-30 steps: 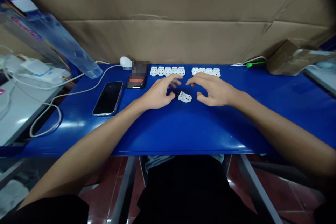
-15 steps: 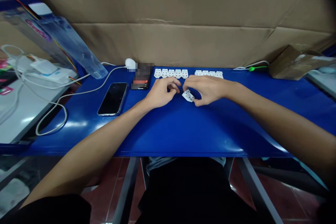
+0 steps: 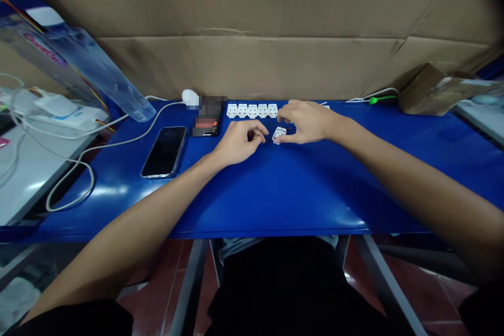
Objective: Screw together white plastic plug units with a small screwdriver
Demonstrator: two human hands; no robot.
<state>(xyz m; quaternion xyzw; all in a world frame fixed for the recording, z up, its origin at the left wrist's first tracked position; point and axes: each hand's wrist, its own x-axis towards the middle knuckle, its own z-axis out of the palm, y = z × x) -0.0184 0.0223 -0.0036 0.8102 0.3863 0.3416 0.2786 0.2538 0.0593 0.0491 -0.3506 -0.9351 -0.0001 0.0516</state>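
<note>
1. My hands are working close together: the left hand (image 3: 238, 142) is curling loosely, its thumb lying near the index finger. I'm seeing nothing in it and can't tell whether the tips are meeting.
2. My right hand (image 3: 307, 121) is arching over the loose white module (image 3: 280, 132), its thumb touching the near side. The fingers are hiding part of it, so I can't tell whether they're pinching it.
3. Taking that module as my clock centre, my left hand is lying at 9 o'clock, my right at 2. The row of five white modules (image 3: 252, 111) is sitting at 10 to 11 on the blue tabletop (image 3: 275, 194); a phone (image 3: 163, 151) is lying nearer 8 to 9.
4. I'm judging the piece light, stiff and slightly slick, with small parts that hard squeezing could harm. I'm favouring a gentle fingertip hold on opposite outer edges, leaving its detailed face alone.
</note>
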